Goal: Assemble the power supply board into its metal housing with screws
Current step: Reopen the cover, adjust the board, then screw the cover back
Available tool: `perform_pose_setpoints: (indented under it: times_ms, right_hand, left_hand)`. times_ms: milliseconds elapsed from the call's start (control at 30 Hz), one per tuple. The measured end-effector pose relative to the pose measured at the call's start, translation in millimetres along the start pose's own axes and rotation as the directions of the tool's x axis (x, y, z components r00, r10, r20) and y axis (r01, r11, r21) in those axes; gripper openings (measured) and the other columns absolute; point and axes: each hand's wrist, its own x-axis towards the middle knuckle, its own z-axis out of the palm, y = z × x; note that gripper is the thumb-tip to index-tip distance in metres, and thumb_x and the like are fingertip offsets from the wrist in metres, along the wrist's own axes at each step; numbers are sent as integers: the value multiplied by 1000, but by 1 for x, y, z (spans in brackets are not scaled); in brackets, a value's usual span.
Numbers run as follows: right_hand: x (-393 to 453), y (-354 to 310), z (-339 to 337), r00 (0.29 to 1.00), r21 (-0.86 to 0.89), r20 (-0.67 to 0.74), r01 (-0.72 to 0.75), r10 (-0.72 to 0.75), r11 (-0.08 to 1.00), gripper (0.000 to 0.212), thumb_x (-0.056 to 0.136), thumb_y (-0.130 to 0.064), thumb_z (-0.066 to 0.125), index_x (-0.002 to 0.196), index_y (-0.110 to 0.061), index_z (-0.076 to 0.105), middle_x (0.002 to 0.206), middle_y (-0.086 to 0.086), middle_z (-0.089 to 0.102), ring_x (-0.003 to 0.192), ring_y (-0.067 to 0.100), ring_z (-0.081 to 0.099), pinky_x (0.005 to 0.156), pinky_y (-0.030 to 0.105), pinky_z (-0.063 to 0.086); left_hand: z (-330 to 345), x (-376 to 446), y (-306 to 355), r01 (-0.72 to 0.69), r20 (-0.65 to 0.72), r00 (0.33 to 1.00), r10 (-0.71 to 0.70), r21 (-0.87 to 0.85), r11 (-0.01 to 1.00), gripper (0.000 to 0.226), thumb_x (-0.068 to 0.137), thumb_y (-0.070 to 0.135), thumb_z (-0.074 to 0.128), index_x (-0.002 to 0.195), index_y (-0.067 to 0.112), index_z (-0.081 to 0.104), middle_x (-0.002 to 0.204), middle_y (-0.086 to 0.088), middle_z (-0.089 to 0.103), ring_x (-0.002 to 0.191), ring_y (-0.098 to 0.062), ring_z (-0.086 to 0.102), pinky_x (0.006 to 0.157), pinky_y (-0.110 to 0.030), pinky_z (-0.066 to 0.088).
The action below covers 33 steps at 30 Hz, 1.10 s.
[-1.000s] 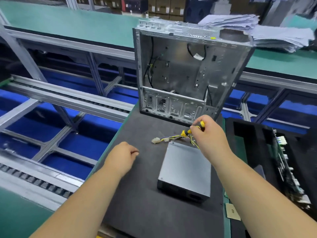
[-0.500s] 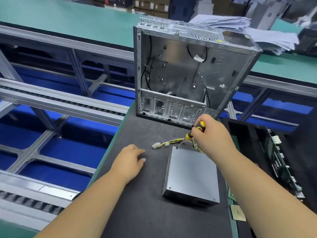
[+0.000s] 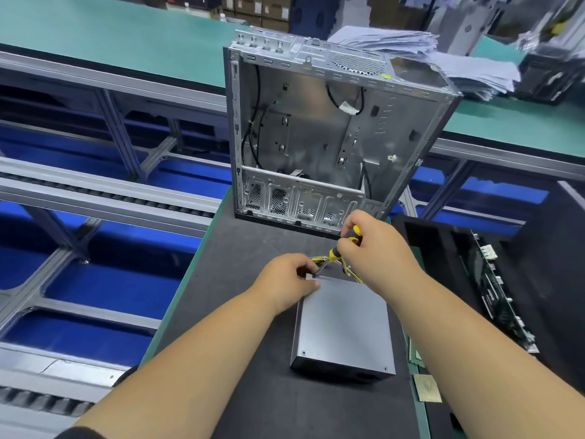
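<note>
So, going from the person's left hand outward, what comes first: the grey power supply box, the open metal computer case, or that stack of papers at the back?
Measured from the left hand:
1. Grey power supply box: nearest, the fingers rest on its far left corner.
2. Open metal computer case: farther, standing upright behind the hands on the dark mat.
3. Stack of papers: farthest, behind the case to the right, on the green bench.

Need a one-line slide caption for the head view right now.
Right hand drives a yellow screwdriver into the grey power supply box corner, left hand steadying it, before the open metal case.
</note>
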Motion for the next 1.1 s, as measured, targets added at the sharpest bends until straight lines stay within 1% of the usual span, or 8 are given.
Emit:
perform_pose_setpoints:
  times_ms: [167, 300, 500, 700, 767, 867, 967, 1100]
  right_hand:
    - [13, -8, -9, 990, -37, 138, 19, -13, 999, 5, 82, -29, 50, 79, -30, 54, 76, -6, 68, 74, 19, 64, 66, 36, 55]
    - [26, -15, -11, 988, -332, 130, 118, -79, 936, 39, 92, -61, 44, 80, -28, 58, 68, -6, 60, 69, 14, 58, 55, 29, 41]
    - [33, -17, -14, 948, -178, 257, 236, -186, 955, 6, 98, -28, 48, 92, -26, 51, 62, -12, 53, 61, 7, 47, 53, 30, 32]
    - [37, -26, -23, 859, -130, 448, 338, -249, 932, 9, 90, -19, 53, 96, -24, 46, 71, -7, 50, 66, 16, 48, 55, 32, 33]
    - [39, -29, -22, 891, -257, 393, 345, -228, 903, 9, 92, -32, 52, 92, -24, 48, 74, -6, 50, 75, 20, 50, 59, 33, 36]
    - [41, -30, -17, 951, -496, 267, 273, -155, 824, 40, 96, -59, 38, 91, -21, 46, 73, -5, 49, 75, 22, 50, 61, 35, 41]
    - [41, -30, -15, 950, -358, 277, 240, -143, 902, 25, 98, -44, 49, 91, -20, 46, 73, -5, 52, 71, 19, 50, 55, 32, 31]
    - [39, -32, -24, 901, -132, 379, 279, -212, 951, 7, 87, -18, 59, 87, -24, 55, 83, -10, 56, 79, 15, 55, 65, 32, 45]
  left_hand:
    - [1, 0, -2, 1, -13, 1000, -1, -26, 1000, 21, 76, 20, 81, 86, 31, 66, 73, 12, 57, 64, -1, 51, 57, -4, 37]
    - [2, 0, -4, 11, -6, 1000, -11, -76, 997, 24, 76, 18, 81, 87, 31, 64, 76, 13, 58, 68, 0, 53, 63, -3, 39]
    - [3, 0, -3, 28, 2, 1000, -28, -78, 997, 25, 77, 19, 81, 83, 34, 62, 77, 9, 57, 71, -7, 54, 65, -11, 43]
    - [1, -1, 1, 49, 9, 999, -48, -75, 996, 25, 78, 20, 80, 80, 35, 61, 76, 8, 57, 72, -10, 56, 68, -19, 47]
    - [1, -2, 2, 54, 9, 999, -54, -74, 996, 25, 79, 20, 80, 79, 35, 60, 77, 7, 58, 73, -11, 56, 67, -19, 46]
    - [1, -3, 2, 51, 1, 999, -51, -70, 996, 20, 80, 22, 79, 84, 33, 62, 79, 8, 59, 72, -7, 55, 62, -15, 41]
    - [1, -4, 1, 47, -5, 999, -47, -71, 996, 18, 80, 21, 79, 88, 30, 64, 79, 8, 59, 71, -7, 54, 59, -12, 39]
    - [2, -4, 0, 46, -15, 999, -48, -80, 996, 19, 80, 20, 79, 87, 29, 64, 76, 9, 58, 69, -7, 54, 56, -6, 38]
